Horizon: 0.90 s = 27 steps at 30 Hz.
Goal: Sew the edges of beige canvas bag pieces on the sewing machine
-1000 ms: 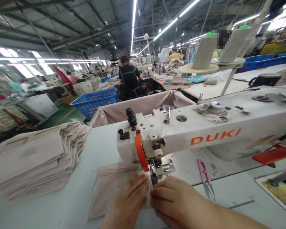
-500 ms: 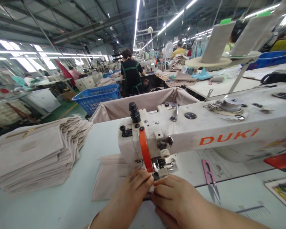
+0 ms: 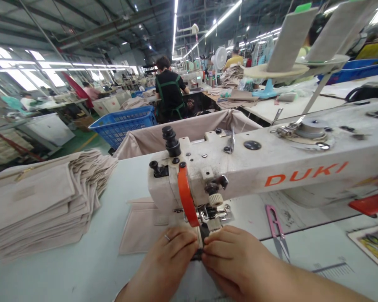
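Observation:
A beige fabric piece [image 3: 135, 237] lies flat on the sewing table, its right edge under the head of a white sewing machine [image 3: 239, 167]. My left hand [image 3: 173, 253] rests over that edge, fingers bent and pressed together on the fabric beside the presser foot. Close by on the right, my right hand [image 3: 234, 258] is closed, its fingertips bunched just in front of the foot; whatever they pinch is hidden. A narrow strip of the fabric edge shows between both hands. An orange guard [image 3: 187, 197] hangs above my left fingertips.
A tall stack of beige sewn pieces [image 3: 44, 201] sits on the left. Pink-handled thread snips [image 3: 274, 228] lie right of my hands. Behind the machine are a cloth-lined bin [image 3: 138, 144], a blue basket [image 3: 126, 123] and a seated person [image 3: 170, 92]. Thread cones [image 3: 290, 40] stand at upper right.
My left fingertips have drawn slightly toward me, away from the orange guard. A small gap now shows between the hands at the fabric edge. The whole view has shifted slightly.

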Available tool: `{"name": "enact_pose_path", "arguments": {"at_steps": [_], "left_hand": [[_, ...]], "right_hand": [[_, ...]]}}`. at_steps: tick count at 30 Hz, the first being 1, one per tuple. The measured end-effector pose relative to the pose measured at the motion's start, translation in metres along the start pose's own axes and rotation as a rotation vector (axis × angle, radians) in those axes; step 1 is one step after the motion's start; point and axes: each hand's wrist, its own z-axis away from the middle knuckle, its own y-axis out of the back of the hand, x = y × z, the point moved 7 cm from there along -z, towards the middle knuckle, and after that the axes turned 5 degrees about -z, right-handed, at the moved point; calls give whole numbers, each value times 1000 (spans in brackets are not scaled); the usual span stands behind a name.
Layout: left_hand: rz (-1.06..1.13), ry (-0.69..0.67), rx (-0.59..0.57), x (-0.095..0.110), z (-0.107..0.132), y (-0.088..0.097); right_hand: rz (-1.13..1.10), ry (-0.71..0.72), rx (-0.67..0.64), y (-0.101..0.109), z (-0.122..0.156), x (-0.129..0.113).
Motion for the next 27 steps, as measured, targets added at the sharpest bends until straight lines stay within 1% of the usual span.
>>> {"name": "enact_pose_path", "arguments": {"at_steps": [3,5,8,11,15,20,24,27], "left_hand": [[41,22,-11,1,-7,4],[21,14,29,2,-8,8],[2,46,49,-1,-6,9],[30,78,47,-3,-3,5],[93,67,28,-3,-5,2],[154,103,-8,-6,-8,2],[107,93,-2,-5,-10,7],[65,82,-6,-6,-11,7]], "right_hand": [[10,-43,46,3,3,5],[18,-74,80,4,4,9],[17,-89,104,4,4,12],[35,-83,85,3,2,13],[55,-93,44,2,0,13],[43,-111,47,0,2,13],[26,-97,52,0,3,11],[31,-93,69,0,2,11]]}}
